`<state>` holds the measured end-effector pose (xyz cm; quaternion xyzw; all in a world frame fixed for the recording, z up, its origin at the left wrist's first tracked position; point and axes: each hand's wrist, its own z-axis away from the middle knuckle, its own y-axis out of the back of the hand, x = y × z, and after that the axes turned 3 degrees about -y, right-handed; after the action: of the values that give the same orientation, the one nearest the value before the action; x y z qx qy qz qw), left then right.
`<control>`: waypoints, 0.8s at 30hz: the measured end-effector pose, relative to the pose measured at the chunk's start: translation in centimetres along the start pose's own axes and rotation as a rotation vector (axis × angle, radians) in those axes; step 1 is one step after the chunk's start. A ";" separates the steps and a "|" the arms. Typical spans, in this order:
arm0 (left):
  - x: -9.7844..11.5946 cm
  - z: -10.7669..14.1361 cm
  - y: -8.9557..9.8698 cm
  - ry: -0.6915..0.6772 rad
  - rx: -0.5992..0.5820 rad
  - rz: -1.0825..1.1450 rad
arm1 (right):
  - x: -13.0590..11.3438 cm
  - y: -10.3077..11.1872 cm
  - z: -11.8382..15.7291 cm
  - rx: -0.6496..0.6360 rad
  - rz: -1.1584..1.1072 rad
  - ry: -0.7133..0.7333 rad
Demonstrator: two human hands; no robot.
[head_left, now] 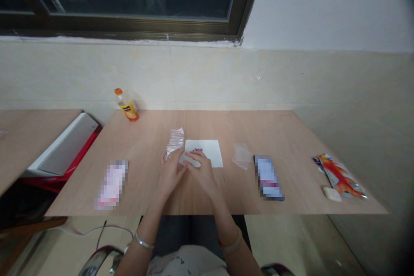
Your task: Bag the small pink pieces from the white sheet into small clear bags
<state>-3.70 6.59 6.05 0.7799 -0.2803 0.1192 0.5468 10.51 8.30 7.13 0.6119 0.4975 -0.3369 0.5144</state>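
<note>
My left hand (171,171) and my right hand (203,173) meet over the middle of the table, fingers bent and pinching. Between them they hold a small clear plastic bag (191,160); its contents, if any, are too small to make out. Under and behind my right fingers lies a white sheet of paper (211,154), with a little cluster of small pink-red pieces (196,150) on it. Just beyond my left hand is a row of overlapping clear plastic packets (176,139). Flat clear bags (242,155) rest on the table to the right of the paper.
A blurred phone-like item (112,185) lies on the left, and a phone (269,177) on the right. An orange-capped drink bottle (127,105) stands at the back left. Near the right edge are a colourful packet (342,177) and a whitish lump (332,194). A tiled wall closes the back.
</note>
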 end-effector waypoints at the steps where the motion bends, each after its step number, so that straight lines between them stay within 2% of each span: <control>1: -0.1 -0.2 0.1 0.017 0.022 -0.016 | 0.3 0.0 -0.4 0.047 -0.033 0.012; 3: -0.3 -0.5 0.3 0.048 0.068 -0.058 | 1.4 0.2 -1.2 0.144 -0.040 0.007; 5: -0.5 -0.7 0.3 0.065 0.098 -0.097 | 2.9 0.4 -2.0 0.187 0.072 -0.043; 9: -0.9 -1.0 0.1 0.054 0.099 -0.114 | 5.9 0.3 -2.8 0.122 0.415 -0.194; 12: -1.1 -1.2 -0.1 0.040 0.084 -0.095 | 7.4 -0.2 -2.8 0.071 0.539 -0.227; 18: -1.5 -1.2 -0.5 0.027 0.060 -0.041 | 8.9 -0.9 -3.0 0.044 0.597 -0.185; 24: -1.2 -1.4 -0.5 0.071 0.057 0.002 | 9.3 -0.8 -2.8 0.087 0.483 -0.132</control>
<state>-4.22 8.36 5.60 0.7902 -0.2582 0.1551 0.5338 12.03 13.42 -1.04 0.7111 0.2872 -0.2647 0.5846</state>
